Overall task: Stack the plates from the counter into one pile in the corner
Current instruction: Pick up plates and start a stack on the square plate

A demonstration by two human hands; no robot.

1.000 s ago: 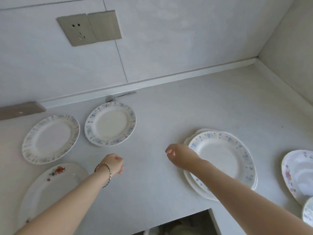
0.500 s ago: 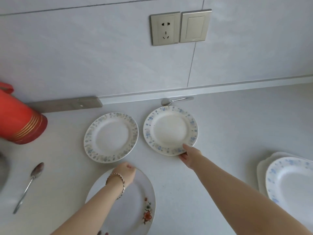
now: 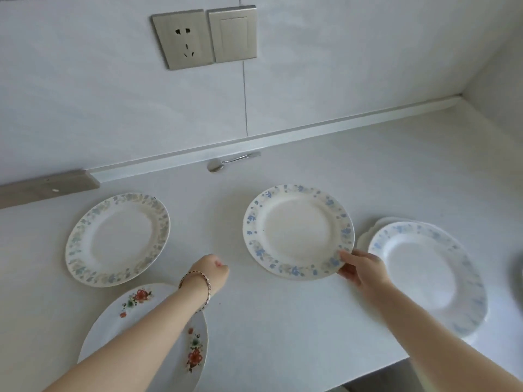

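My right hand (image 3: 363, 268) grips the near right rim of a white plate with a blue flower border (image 3: 297, 230), holding it just above the counter. To its right lies a small pile of plates (image 3: 424, 270), a blue-rimmed plate on top of a scalloped white one. A plate with a pale green-blue border (image 3: 117, 239) lies flat at the left. An oval plate with red flowers (image 3: 147, 332) sits near the front edge, partly under my left forearm. My left hand (image 3: 213, 274), with a bracelet at the wrist, hovers loosely closed between the plates and holds nothing.
A metal spoon (image 3: 229, 162) lies against the backsplash. A wall socket and switch (image 3: 203, 38) sit above it. The counter's corner (image 3: 464, 100) is at the far right. The counter's front edge (image 3: 368, 374) drops off at the lower right.
My right hand has taken hold of the blue-bordered plate and carried it right, toward the pile. The view has swung right. My left hand stays over the counter near the oval plate.
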